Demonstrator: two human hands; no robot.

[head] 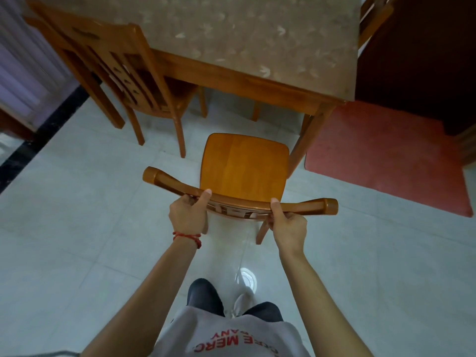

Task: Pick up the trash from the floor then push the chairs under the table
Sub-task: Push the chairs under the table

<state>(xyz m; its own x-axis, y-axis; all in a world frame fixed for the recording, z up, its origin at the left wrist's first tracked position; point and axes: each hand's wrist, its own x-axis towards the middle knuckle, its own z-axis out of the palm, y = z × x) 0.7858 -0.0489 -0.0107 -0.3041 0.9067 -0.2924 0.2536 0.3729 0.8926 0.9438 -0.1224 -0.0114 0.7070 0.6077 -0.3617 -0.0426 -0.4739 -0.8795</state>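
Left hand (189, 217) and right hand (288, 228) each clamp the chair (244, 166) top rail, thumbs on top, likely to steer it squarely under the table (257, 81).

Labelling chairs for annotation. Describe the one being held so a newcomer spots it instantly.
Start at the wooden table with the leaf-patterned cloth. In front of its near edge stands the orange-brown wooden chair, seat fully exposed. Unlike the tucked-in slatted chair, the left hand and right hand grip its curved top rail.
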